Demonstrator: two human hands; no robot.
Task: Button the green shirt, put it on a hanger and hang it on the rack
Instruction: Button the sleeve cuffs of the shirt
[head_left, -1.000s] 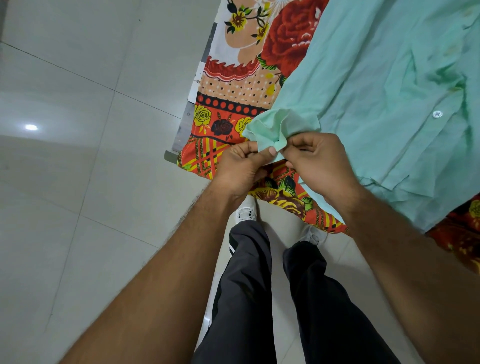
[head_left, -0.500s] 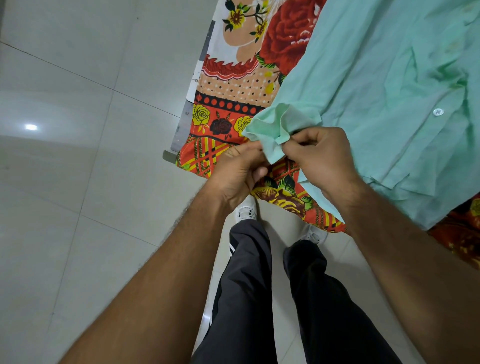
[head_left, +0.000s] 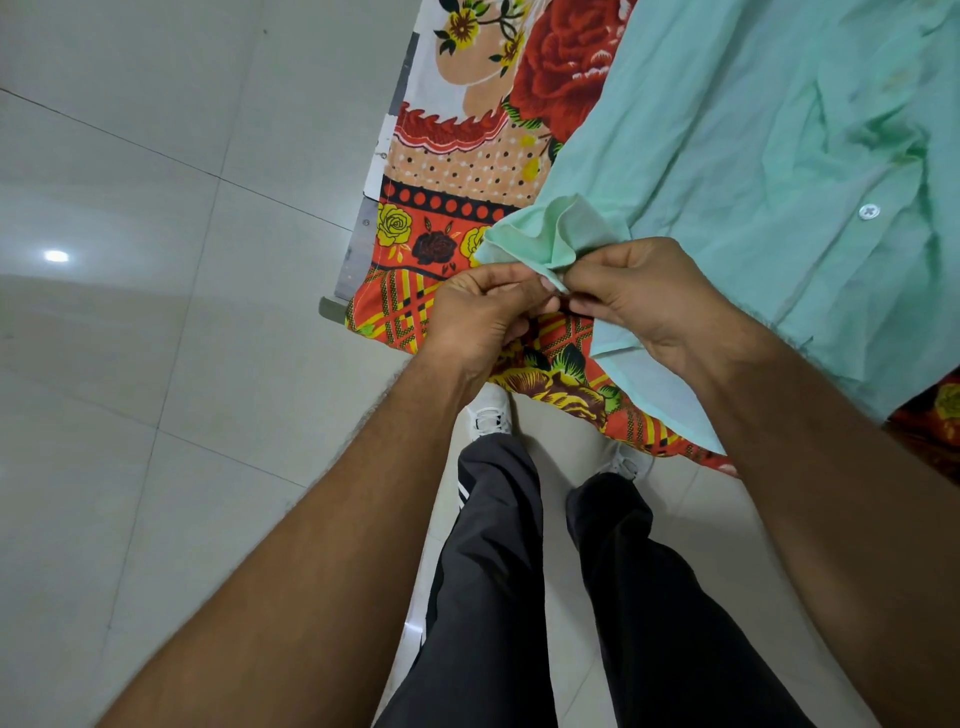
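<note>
While green shirt (head_left: 727, 156) lies spread on floral-clothed surface (head_left: 441, 171), fingers of left hand (head_left: 478, 312) and right hand (head_left: 644, 296) pinch its bunched edge.

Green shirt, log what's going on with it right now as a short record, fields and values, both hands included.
item: shirt, green, spread on a floral cloth, one edge bunched up
left: left hand pinches the bunched edge
right: right hand pinches the same edge, right beside the left
fastening: one white button on the flat part, away from both hands
hanger: none in view
ground: floor of pale tiles
</note>
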